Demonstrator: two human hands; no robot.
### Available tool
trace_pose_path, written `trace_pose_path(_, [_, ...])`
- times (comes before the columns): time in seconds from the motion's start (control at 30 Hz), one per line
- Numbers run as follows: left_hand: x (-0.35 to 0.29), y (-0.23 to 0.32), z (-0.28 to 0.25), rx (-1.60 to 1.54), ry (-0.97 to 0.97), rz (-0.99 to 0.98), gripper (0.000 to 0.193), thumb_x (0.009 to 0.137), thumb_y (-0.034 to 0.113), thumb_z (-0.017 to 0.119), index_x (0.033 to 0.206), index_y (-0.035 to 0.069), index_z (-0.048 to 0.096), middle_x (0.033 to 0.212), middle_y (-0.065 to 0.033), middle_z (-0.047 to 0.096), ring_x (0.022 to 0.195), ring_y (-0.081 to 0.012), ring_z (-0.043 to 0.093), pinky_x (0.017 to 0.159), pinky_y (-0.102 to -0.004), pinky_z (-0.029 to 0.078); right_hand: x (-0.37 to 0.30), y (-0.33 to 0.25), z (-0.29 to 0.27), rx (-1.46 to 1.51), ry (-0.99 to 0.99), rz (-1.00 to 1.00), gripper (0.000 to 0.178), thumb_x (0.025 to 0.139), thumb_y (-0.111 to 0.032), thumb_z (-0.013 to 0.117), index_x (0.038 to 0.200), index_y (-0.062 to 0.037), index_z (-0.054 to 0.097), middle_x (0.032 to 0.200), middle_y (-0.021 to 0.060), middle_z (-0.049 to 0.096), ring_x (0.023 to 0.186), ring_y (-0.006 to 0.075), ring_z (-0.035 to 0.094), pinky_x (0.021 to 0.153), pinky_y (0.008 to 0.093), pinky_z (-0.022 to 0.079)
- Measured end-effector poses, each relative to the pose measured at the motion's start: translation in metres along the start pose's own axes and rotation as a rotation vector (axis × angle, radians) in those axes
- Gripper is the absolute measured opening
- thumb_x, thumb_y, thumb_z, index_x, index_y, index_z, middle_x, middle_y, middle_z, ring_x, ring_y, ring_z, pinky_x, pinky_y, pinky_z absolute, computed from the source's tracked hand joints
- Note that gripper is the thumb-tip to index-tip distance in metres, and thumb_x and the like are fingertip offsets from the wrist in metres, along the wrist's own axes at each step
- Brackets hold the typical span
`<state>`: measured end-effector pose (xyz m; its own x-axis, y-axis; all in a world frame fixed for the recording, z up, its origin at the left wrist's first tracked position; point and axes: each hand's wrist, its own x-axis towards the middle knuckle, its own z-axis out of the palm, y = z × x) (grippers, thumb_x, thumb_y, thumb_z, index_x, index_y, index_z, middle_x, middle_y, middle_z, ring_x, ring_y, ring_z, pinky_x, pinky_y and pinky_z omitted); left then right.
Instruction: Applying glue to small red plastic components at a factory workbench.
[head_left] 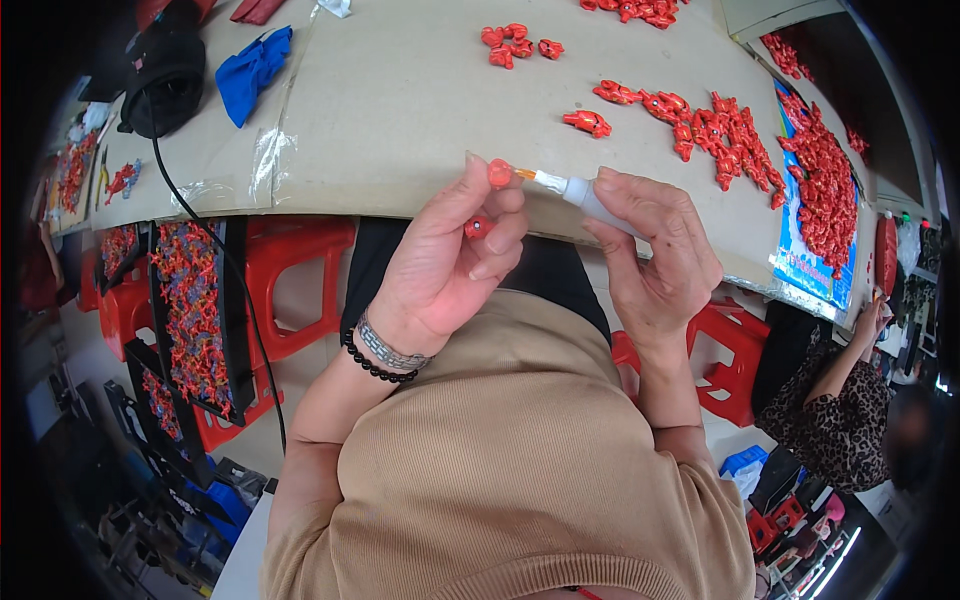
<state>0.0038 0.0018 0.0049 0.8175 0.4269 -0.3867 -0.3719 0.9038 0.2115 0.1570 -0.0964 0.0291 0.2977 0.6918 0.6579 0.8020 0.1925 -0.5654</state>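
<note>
My left hand [440,235] is raised just over the near table edge. Its thumb and forefinger pinch a small red plastic piece [499,173], while another red piece with an eye-like dot [478,227] sits among the curled lower fingers. From the other side, my right hand [655,240] grips a slim white squeeze bottle [597,204], tilted toward the left. The bottle's orange-brown tip [525,174] meets or nearly meets the pinched piece; contact is too small to tell.
Loose red figure parts [715,135] spread over the table [400,110], with a dense heap [825,190] on a blue sheet at right. A black cap-like item [165,85] with a cable and a blue cloth [252,75] lie left. Another person [840,410] sits right; red stools [295,285] stand below.
</note>
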Motion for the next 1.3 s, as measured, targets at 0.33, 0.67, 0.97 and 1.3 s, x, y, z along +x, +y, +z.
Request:
trace_pose_path(0.33, [-0.0009,-0.0005,0.0018,-0.024,0.007,0.002,0.034,0.101,0.034,0.044,0.099,0.001,0.055,0.085,-0.0047,0.052,0.061,-0.0103,0.041,0.040,-0.0197,0.031,0.0020,-0.0008,0.0007,-0.024,-0.007,-0.020,0.032,0.063,0.014,0.068,0.092,-0.0010,0.068,0.087,0.0122,0.067,0.078,0.0236,0.067,0.062,0.0298,0.054])
trace_pose_path(0.67, [-0.0010,-0.0010,0.0021,-0.028,0.020,-0.001,0.034,0.101,0.033,0.044,0.100,0.001,0.055,0.085,-0.0043,0.053,0.063,-0.0099,0.041,0.041,-0.0198,0.031,0.0003,0.0028,0.0004,-0.063,0.004,-0.061,0.031,0.063,0.014,0.066,0.091,-0.0006,0.067,0.087,0.0125,0.067,0.076,0.0241,0.067,0.063,0.0300,0.055])
trace_pose_path(0.97, [-0.0012,-0.0021,0.0001,-0.016,0.028,0.015,0.031,0.100,0.032,0.047,0.099,0.002,0.056,0.085,-0.0041,0.053,0.063,-0.0099,0.041,0.042,-0.0195,0.032,-0.0014,-0.0012,-0.0084,-0.077,-0.059,-0.013,0.031,0.065,0.012,0.074,0.094,0.0014,0.067,0.094,0.0155,0.068,0.088,0.0229,0.068,0.068,0.0287,0.057])
trace_pose_path(1.3, [-0.0019,-0.0033,-0.0015,-0.007,0.018,0.039,0.030,0.100,0.031,0.047,0.100,0.003,0.056,0.086,-0.0042,0.056,0.063,-0.0092,0.041,0.042,-0.0188,0.032,-0.0004,-0.0020,-0.0084,-0.096,-0.045,-0.020,0.032,0.064,0.015,0.068,0.093,0.0007,0.067,0.090,0.0144,0.068,0.082,0.0236,0.067,0.065,0.0296,0.056])
